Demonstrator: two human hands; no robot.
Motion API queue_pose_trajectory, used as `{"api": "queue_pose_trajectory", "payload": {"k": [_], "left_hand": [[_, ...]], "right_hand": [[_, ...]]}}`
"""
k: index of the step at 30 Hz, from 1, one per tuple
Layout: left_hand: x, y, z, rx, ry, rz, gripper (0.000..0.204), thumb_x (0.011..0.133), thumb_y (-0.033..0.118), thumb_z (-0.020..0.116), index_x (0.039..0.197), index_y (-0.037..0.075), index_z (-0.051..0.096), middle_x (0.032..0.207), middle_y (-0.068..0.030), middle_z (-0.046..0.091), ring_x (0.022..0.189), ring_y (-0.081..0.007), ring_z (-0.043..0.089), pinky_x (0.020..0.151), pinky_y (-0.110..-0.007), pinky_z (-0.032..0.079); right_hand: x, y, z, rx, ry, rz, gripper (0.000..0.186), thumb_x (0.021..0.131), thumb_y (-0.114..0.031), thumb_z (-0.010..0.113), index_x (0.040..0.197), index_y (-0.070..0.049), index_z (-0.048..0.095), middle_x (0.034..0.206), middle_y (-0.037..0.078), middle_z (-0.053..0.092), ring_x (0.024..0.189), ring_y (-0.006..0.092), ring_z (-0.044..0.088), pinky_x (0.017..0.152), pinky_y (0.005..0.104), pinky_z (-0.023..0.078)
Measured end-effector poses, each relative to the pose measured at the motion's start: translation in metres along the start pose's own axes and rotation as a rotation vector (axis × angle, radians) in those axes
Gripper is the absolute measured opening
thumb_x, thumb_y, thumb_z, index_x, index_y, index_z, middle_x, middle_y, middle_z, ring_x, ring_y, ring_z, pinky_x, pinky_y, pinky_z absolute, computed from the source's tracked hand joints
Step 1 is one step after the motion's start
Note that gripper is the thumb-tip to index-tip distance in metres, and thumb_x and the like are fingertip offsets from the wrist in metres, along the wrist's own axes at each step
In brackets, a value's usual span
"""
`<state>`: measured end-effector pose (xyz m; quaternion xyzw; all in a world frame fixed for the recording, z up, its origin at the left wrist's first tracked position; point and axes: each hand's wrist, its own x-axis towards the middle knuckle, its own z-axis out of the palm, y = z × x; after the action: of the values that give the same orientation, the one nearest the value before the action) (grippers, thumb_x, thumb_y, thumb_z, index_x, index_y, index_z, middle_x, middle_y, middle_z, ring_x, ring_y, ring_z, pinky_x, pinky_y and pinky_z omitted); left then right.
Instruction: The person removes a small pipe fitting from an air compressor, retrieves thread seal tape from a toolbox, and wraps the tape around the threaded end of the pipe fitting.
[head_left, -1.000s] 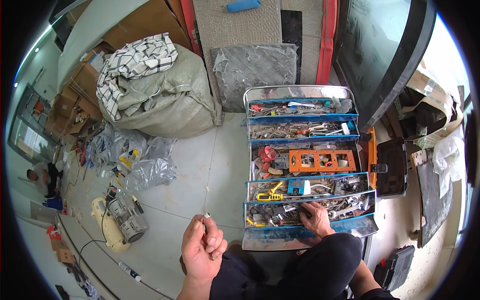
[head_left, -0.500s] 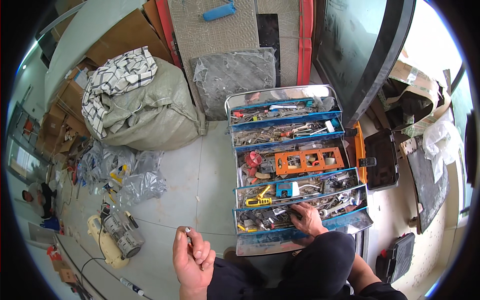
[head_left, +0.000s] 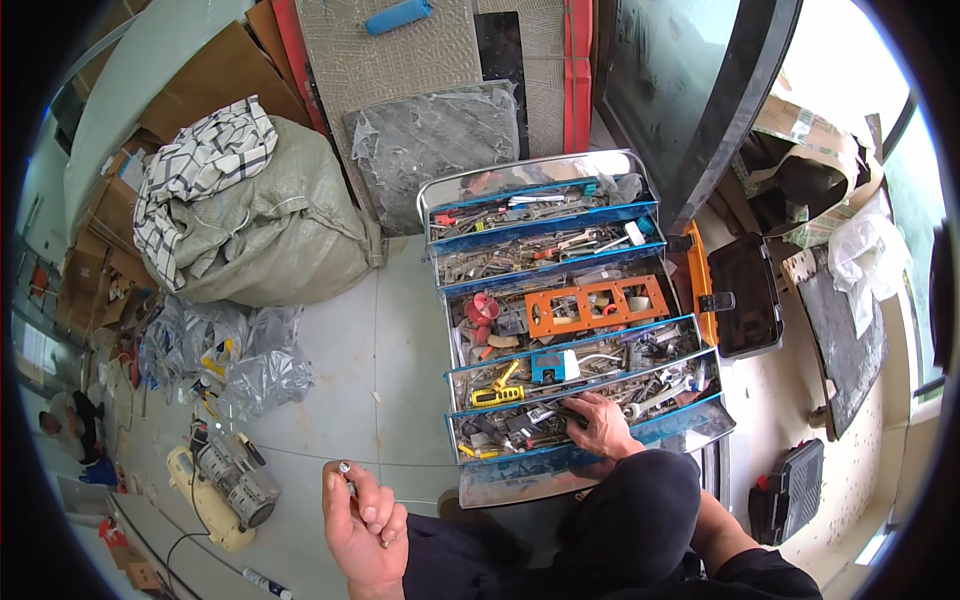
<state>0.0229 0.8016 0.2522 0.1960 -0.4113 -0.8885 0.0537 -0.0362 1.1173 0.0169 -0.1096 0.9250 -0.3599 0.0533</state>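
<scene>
My left hand (head_left: 365,525) is closed, palm up, left of the toolbox. Between its thumb and index finger a small shiny metal piece (head_left: 346,468) sticks up; its kind is too small to make out. Another glint of metal shows under the curled fingers. My right hand (head_left: 603,425) reaches into the nearest tray of the blue-edged metal toolbox (head_left: 520,487), fingers stretched down among loose tools, fingertips hidden. Near it lie an open-end wrench (head_left: 655,402) and a yellow-and-black tool (head_left: 498,394). A blue-and-white piece (head_left: 553,367) lies one tray further back.
An orange plate with square holes (head_left: 597,306) lies across the middle compartment. Right of the toolbox are an open orange-and-black case (head_left: 750,300) and a black case (head_left: 787,492). Leftward stand a compressor (head_left: 232,480), plastic bags (head_left: 270,360) and a bulky woven sack (head_left: 300,220).
The view has shifted, so the toolbox sits slightly further left and up in it. My right hand has edged deeper among the tools; my left hand keeps hold of the metal piece.
</scene>
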Motion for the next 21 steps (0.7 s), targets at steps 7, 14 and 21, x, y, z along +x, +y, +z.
{"api": "queue_pose_trajectory", "payload": {"k": [7,14,21], "left_hand": [[0.0009,-0.0007,0.0006,0.004,0.0,0.021,0.025,0.111,0.033,0.045,0.112,0.011,0.056,0.066,0.0052,0.034,0.048,-0.0032,0.025,0.037,-0.019,0.024],[0.0004,0.0011,0.0003,-0.068,-0.017,-0.009,0.025,0.111,0.032,0.044,0.11,0.009,0.054,0.066,0.0038,0.036,0.046,-0.0039,0.026,0.036,-0.019,0.025],[-0.0003,-0.002,0.0026,-0.106,0.014,-0.035,0.026,0.112,0.031,0.042,0.108,0.007,0.052,0.066,0.0021,0.038,0.046,-0.0049,0.028,0.035,-0.02,0.028]], "right_hand": [[0.001,0.0016,-0.0025,0.01,-0.02,0.018,0.044,0.078,-0.019,0.066,0.119,-0.005,0.07,0.106,0.016,0.069,0.099,0.0372,0.067,0.089,0.0448,0.056],[0.0007,-0.0011,-0.0037,0.058,-0.02,0.022,0.045,0.078,-0.02,0.065,0.12,-0.004,0.069,0.106,0.017,0.069,0.098,0.0378,0.067,0.088,0.0449,0.056],[-0.004,0.008,-0.001,0.068,-0.02,0.056,0.045,0.078,-0.02,0.064,0.119,-0.004,0.069,0.106,0.017,0.069,0.098,0.0377,0.067,0.087,0.0452,0.056]]}}
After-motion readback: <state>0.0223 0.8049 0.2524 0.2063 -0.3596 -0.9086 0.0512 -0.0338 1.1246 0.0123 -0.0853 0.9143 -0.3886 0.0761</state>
